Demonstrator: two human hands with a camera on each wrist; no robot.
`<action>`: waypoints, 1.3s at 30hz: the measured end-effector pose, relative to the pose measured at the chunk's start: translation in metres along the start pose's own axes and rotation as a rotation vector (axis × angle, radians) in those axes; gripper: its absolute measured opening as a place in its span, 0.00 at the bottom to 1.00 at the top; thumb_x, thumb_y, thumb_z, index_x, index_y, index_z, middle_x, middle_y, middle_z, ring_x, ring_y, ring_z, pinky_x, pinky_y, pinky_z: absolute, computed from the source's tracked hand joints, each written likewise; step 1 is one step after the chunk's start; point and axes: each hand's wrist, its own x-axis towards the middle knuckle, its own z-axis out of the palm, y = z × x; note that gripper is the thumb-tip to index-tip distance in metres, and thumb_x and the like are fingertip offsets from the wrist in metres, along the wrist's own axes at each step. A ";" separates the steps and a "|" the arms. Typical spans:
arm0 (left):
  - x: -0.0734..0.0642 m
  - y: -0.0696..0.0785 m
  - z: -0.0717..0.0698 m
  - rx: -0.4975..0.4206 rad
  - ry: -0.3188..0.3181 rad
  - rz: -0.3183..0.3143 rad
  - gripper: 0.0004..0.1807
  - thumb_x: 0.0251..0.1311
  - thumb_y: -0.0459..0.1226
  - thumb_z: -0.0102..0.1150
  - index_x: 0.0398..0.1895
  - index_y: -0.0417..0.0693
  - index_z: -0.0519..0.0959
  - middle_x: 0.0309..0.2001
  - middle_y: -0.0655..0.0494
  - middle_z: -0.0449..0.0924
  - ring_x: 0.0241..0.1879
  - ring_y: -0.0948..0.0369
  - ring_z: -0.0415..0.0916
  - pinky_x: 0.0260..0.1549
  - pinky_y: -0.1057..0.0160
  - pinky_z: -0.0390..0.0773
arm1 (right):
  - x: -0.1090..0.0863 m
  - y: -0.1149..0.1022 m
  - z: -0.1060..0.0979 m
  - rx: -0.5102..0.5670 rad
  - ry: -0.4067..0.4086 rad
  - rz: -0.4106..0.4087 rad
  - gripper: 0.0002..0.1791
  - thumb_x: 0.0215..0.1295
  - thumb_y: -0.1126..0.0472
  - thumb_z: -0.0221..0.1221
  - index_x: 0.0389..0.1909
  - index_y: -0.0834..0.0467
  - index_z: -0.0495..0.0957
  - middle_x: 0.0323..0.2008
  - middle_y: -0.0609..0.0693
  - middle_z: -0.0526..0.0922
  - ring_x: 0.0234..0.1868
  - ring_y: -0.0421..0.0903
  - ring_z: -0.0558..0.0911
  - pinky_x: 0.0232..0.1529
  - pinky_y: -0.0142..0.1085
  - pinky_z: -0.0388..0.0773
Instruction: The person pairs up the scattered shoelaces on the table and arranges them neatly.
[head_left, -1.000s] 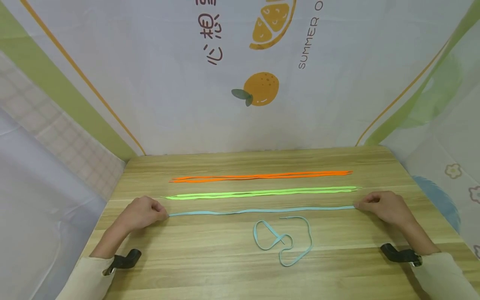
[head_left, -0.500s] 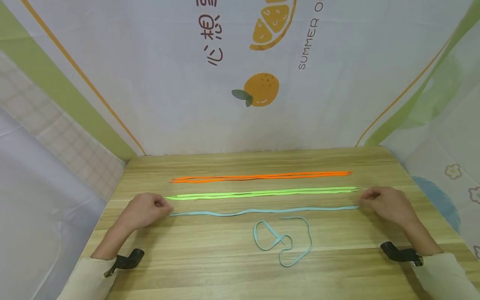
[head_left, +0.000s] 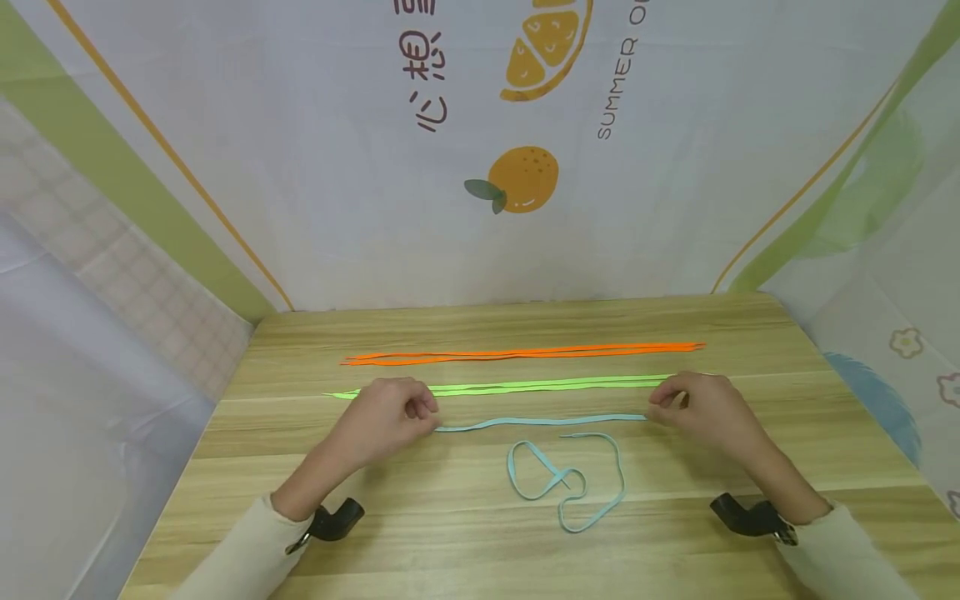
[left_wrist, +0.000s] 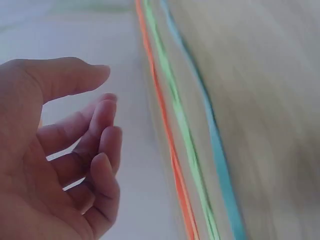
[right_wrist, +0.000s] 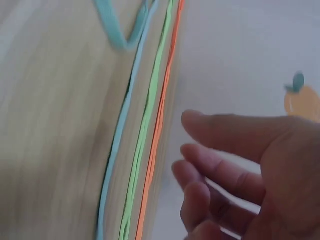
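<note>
A light blue shoelace (head_left: pixel 540 422) runs straight across the table, its two ends hidden behind my hands in the head view. Over its left part hovers my left hand (head_left: pixel 393 417), fingers loosely curled; the left wrist view shows a gap between thumb and fingertips with nothing held. My right hand (head_left: pixel 697 408) overlaps the lace's right part, thumb and fingers (right_wrist: pixel 195 200) apart and holding nothing. Nearer to me, a second light blue shoelace (head_left: pixel 557 478) lies in loose loops. Beyond the straight one stretch green shoelaces (head_left: pixel 525 389), then orange shoelaces (head_left: pixel 637 345), side by side.
The wooden table (head_left: pixel 450 542) meets a white curtain (head_left: pixel 360 225) printed with oranges at its far edge. More cloth hangs on both sides. Black curved mounts (head_left: pixel 337 518) stick out at both wrists.
One second ago both hands pinched the ends of the straight blue lace. They have let go and moved inward toward each other; the lace stays in place.
</note>
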 end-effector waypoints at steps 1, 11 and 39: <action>0.003 0.006 0.006 0.006 0.000 0.032 0.03 0.63 0.36 0.75 0.34 0.50 0.88 0.30 0.67 0.82 0.32 0.66 0.80 0.36 0.64 0.81 | 0.001 -0.005 0.004 -0.001 -0.002 -0.033 0.07 0.68 0.56 0.77 0.39 0.53 0.91 0.34 0.40 0.86 0.31 0.39 0.81 0.32 0.37 0.78; 0.025 0.052 0.063 0.033 -0.062 0.236 0.05 0.63 0.34 0.78 0.40 0.49 0.91 0.36 0.63 0.86 0.39 0.64 0.81 0.41 0.62 0.82 | 0.014 -0.038 0.041 -0.017 -0.074 -0.274 0.08 0.60 0.63 0.81 0.37 0.51 0.92 0.35 0.35 0.86 0.30 0.34 0.76 0.33 0.34 0.77; 0.060 0.094 0.112 0.275 -0.301 0.432 0.08 0.62 0.37 0.75 0.26 0.61 0.91 0.24 0.74 0.79 0.29 0.74 0.73 0.31 0.73 0.73 | 0.023 -0.065 0.076 -0.165 -0.056 -0.311 0.10 0.54 0.68 0.74 0.27 0.49 0.89 0.29 0.37 0.84 0.33 0.40 0.82 0.32 0.37 0.81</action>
